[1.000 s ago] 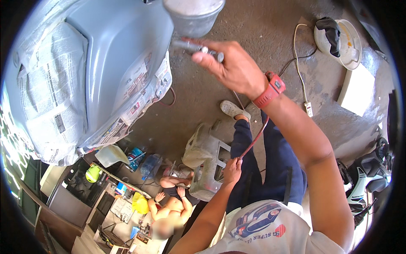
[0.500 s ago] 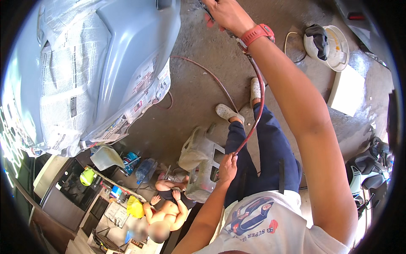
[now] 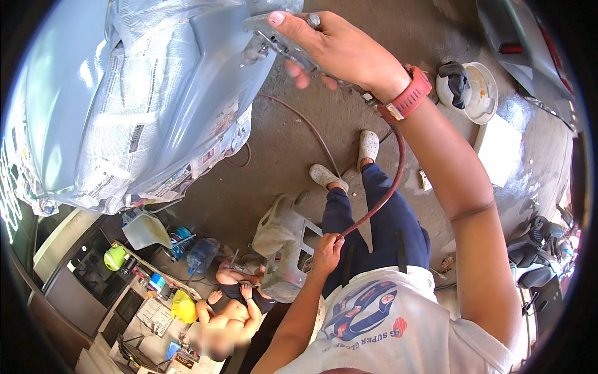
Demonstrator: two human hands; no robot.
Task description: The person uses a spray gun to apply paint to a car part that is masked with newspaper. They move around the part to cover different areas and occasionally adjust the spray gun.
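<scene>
My right hand (image 3: 349, 53), raised at the top middle, is closed round a metal spray gun (image 3: 281, 45). The gun's head reaches over the edge of a grey vehicle body (image 3: 240, 75) on the left, with newspaper masking (image 3: 134, 115) taped across it. Whether the gun touches the body, I cannot tell. A dark red air hose (image 3: 400, 163) runs from below the gun in a loop down to my left hand (image 3: 327, 252), which grips it in front of my thigh. A red watch (image 3: 408, 96) circles my right wrist.
Behind my left forearm stands a worn grey plastic stool (image 3: 283, 246). A person (image 3: 230, 311) sits near a cluttered bench (image 3: 149, 318) at lower left. To the right are a white bucket (image 3: 489, 100), a white board (image 3: 500, 149), a motorcycle (image 3: 529, 255) and a car (image 3: 523, 56). More hose (image 3: 305, 124) crosses the floor.
My right hand has come lower in view, and the spray gun now shows over the grey body's edge. The hose loop has swung outward; my left hand still grips it.
</scene>
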